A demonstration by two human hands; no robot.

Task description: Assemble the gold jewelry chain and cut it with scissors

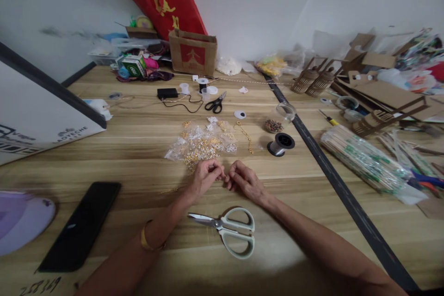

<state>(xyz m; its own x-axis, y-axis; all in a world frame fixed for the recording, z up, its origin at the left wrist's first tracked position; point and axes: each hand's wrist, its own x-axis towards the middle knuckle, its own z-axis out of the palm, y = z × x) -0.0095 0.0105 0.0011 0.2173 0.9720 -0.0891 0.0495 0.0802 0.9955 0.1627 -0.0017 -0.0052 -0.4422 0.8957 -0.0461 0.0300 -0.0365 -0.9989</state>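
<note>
My left hand (pixel 209 175) and my right hand (pixel 244 179) meet fingertip to fingertip over the middle of the table. Both are closed in a pinch, and whatever lies between the fingers is too small to make out. Just beyond my left hand is a heap of gold and silver beads (pixel 204 148), partly in clear plastic bags (pixel 175 149). A gold chain (pixel 248 138) lies to the right of the heap. Near it stands a spool of fine silvery wire or thread (pixel 280 144). Scissors with pale handles (pixel 225 229) rest on the table between my forearms.
At left lies a black phone (pixel 80 227). Black scissors (pixel 215 102) and a clear jar with small beads (pixel 277 120) sit farther back. Bundled sticks in plastic (pixel 367 159) lie right of a dark strip (pixel 322 180) across the table. A brown paper bag (pixel 193 53) stands against the wall.
</note>
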